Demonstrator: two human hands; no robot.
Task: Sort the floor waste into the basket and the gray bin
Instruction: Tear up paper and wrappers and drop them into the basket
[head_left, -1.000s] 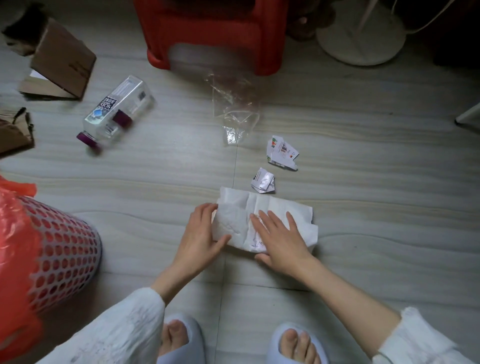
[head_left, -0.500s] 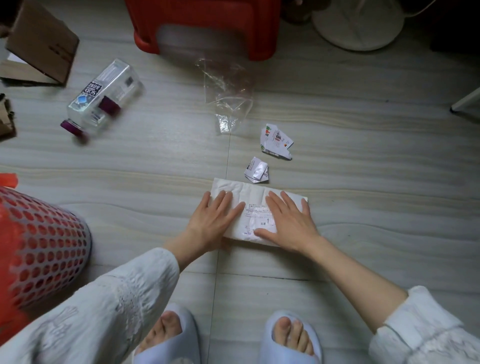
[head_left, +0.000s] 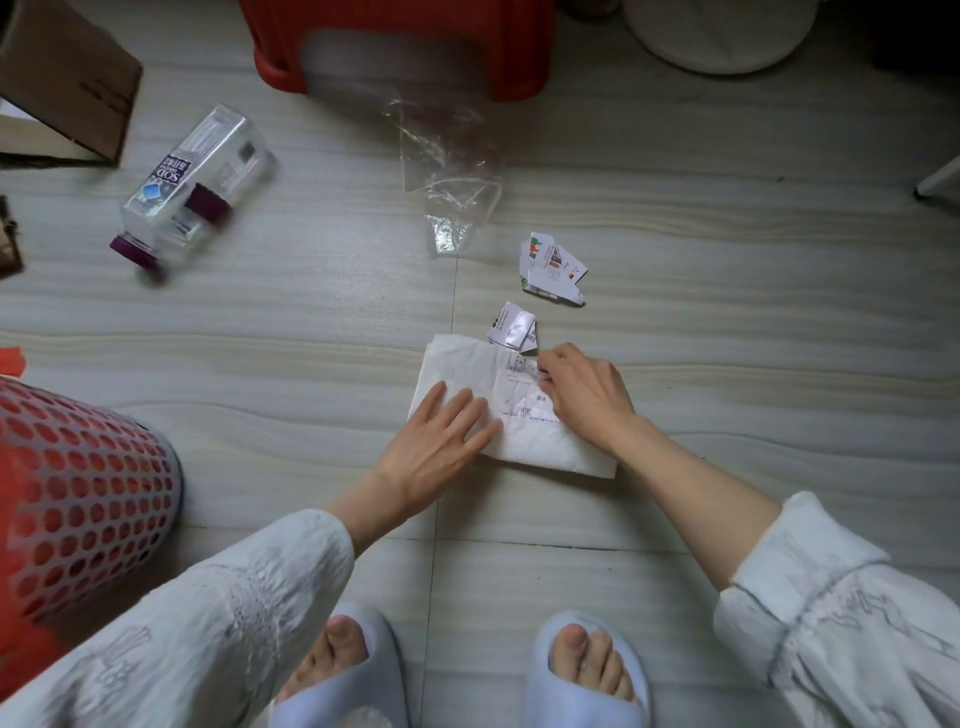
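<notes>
Crouching over the floor (head_left: 727, 364), the person has both hands on a folded white paper (head_left: 457, 374) lying flat by their slippers. Her left hand (head_left: 436, 441) lies on it with straight, spread fingers, pressing it down, I'd guess so it won't slide. Her right hand (head_left: 587, 395) has its fingers (head_left: 545, 371) curled at the paper's far edge, pinching it there, probably to fold or lift it. Two small crumpled scraps (head_left: 511, 332) sit just beyond, one touching the paper. A clear plastic wrapper (head_left: 452, 171) and a clear bottle (head_left: 192, 182) lie farther off, unsorted. A perforated basket with a red liner (head_left: 78, 493) stands to the left; no gray bin shows.
</notes>
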